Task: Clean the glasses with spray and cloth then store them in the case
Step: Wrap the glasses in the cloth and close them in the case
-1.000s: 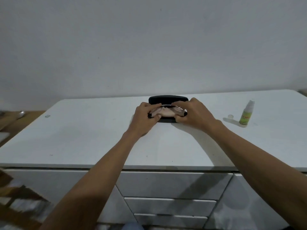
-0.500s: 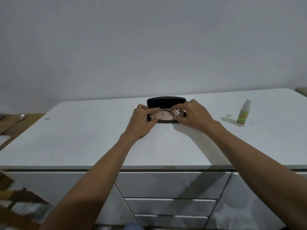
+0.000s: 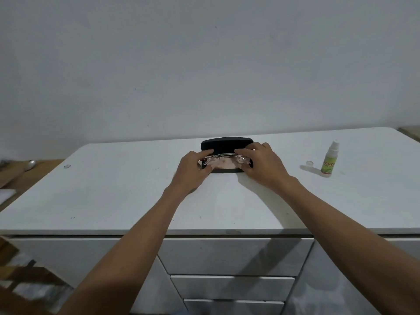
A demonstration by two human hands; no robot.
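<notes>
Two hands seat glasses in case.
Left hand (image 3: 193, 171) and right hand (image 3: 264, 167) pinch the glasses (image 3: 223, 160), now lower between both grips inside the open case (image 3: 227, 144); storing nearly complete.

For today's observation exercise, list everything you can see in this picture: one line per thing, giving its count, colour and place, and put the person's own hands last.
Glasses case: one, black, open, at the far middle of the top.
Glasses: one pair, clear frame, at the open case, held at both ends.
Cloth: one, pinkish, inside the case under the glasses.
Spray bottle: one, white with a green label, upright at the right, uncapped.
Cap: one, clear, just left of the bottle.
White cabinet top: one, with drawers below.
Left hand: holds the glasses' left end.
Right hand: holds the glasses' right end.
</notes>
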